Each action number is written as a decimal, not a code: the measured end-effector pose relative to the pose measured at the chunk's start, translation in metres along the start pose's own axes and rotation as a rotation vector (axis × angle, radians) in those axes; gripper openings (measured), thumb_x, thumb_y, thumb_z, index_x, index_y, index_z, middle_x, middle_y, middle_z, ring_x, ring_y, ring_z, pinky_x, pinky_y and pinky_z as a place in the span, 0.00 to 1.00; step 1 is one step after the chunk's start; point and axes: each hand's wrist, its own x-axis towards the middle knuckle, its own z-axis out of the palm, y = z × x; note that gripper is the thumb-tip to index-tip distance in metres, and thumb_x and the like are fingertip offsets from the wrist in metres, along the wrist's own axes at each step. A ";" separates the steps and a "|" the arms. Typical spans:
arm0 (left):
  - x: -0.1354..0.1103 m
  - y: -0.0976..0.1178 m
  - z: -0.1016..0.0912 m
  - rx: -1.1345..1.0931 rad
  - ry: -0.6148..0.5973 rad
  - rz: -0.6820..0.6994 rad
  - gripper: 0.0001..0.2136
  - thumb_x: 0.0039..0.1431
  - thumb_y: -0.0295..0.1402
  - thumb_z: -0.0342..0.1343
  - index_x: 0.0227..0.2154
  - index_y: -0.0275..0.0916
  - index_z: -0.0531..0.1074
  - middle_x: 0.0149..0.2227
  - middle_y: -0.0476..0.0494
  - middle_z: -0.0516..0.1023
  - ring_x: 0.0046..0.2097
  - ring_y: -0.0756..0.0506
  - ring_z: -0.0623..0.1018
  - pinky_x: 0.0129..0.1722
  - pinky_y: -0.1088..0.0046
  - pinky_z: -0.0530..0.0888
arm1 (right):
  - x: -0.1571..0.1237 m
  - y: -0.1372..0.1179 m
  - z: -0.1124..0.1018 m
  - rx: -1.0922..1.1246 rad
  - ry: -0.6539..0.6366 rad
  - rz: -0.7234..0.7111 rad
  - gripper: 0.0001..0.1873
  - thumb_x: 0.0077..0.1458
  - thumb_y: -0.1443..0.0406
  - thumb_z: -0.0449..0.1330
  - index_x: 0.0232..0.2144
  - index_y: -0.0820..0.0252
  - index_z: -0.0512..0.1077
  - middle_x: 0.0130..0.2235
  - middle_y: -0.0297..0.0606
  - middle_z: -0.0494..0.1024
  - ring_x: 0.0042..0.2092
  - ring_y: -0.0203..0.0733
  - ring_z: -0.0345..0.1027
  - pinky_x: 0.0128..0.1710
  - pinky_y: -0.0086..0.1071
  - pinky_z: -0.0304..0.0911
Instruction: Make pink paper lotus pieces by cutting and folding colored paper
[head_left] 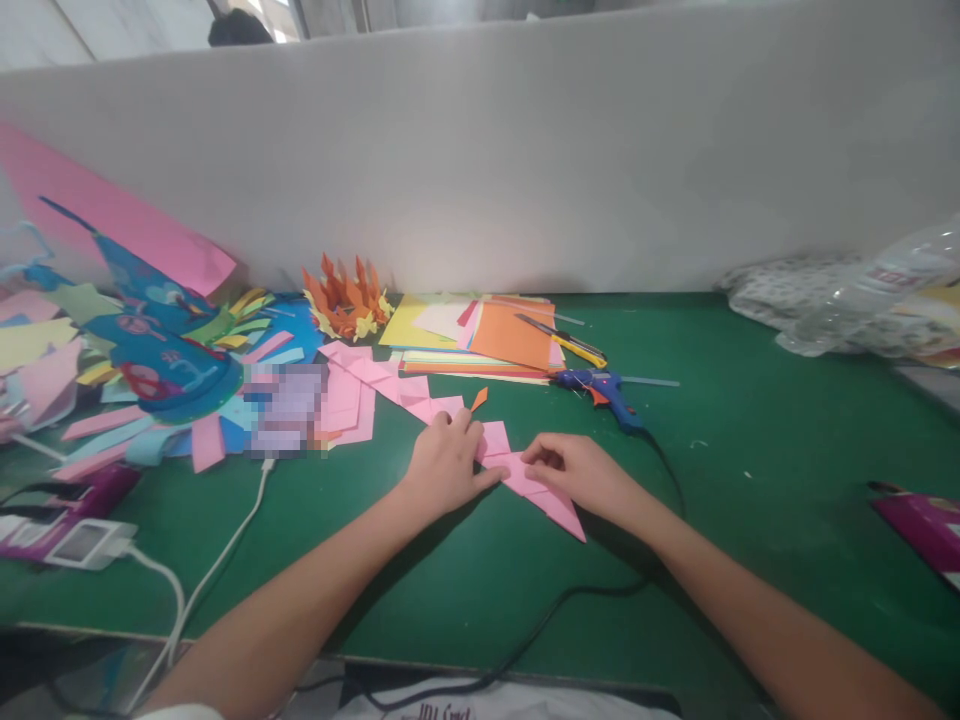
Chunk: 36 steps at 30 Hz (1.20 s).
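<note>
A long folded strip of pink paper [405,390] runs diagonally across the green table [750,450] and ends in a point near me. My left hand [444,462] lies on the strip with its fingers curled and pressing the paper down. My right hand [577,472] rests on the strip's pointed end [559,510], fingers bent and pinching a fold. A small orange paper scrap [479,398] lies just beyond my left hand.
A stack of coloured paper sheets [480,335] with a yellow utility knife [574,343] lies behind, with a blue glue gun [604,388] and its black cord beside it. Orange paper flames [345,295], blue and pink cutouts [150,350] fill the left. Plastic bags [847,300] sit right. A white partition [525,150] backs the table.
</note>
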 end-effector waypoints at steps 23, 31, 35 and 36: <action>0.001 0.001 0.005 -0.071 0.060 -0.030 0.21 0.55 0.54 0.49 0.30 0.38 0.70 0.35 0.40 0.69 0.38 0.40 0.69 0.35 0.64 0.67 | -0.001 -0.001 -0.002 0.024 -0.028 0.002 0.06 0.48 0.64 0.57 0.28 0.59 0.73 0.29 0.36 0.78 0.31 0.40 0.69 0.29 0.30 0.60; 0.000 0.001 0.007 -0.064 0.069 -0.027 0.23 0.55 0.55 0.48 0.32 0.37 0.70 0.37 0.39 0.69 0.39 0.39 0.68 0.36 0.63 0.67 | -0.001 -0.001 0.000 0.025 -0.016 -0.003 0.05 0.48 0.64 0.58 0.28 0.59 0.73 0.29 0.35 0.77 0.30 0.39 0.69 0.29 0.30 0.59; 0.002 -0.001 0.008 -0.111 0.077 0.042 0.20 0.55 0.52 0.51 0.31 0.37 0.69 0.36 0.40 0.69 0.40 0.40 0.67 0.39 0.63 0.66 | -0.001 0.001 0.003 -0.010 -0.014 -0.004 0.04 0.49 0.64 0.58 0.28 0.58 0.72 0.28 0.34 0.76 0.29 0.38 0.68 0.28 0.29 0.57; 0.003 -0.002 0.010 -0.142 0.082 0.068 0.18 0.56 0.50 0.52 0.30 0.37 0.68 0.36 0.41 0.69 0.40 0.41 0.66 0.40 0.63 0.66 | -0.001 0.001 0.003 -0.027 -0.011 -0.008 0.04 0.49 0.64 0.58 0.28 0.58 0.72 0.28 0.33 0.76 0.29 0.38 0.67 0.28 0.29 0.56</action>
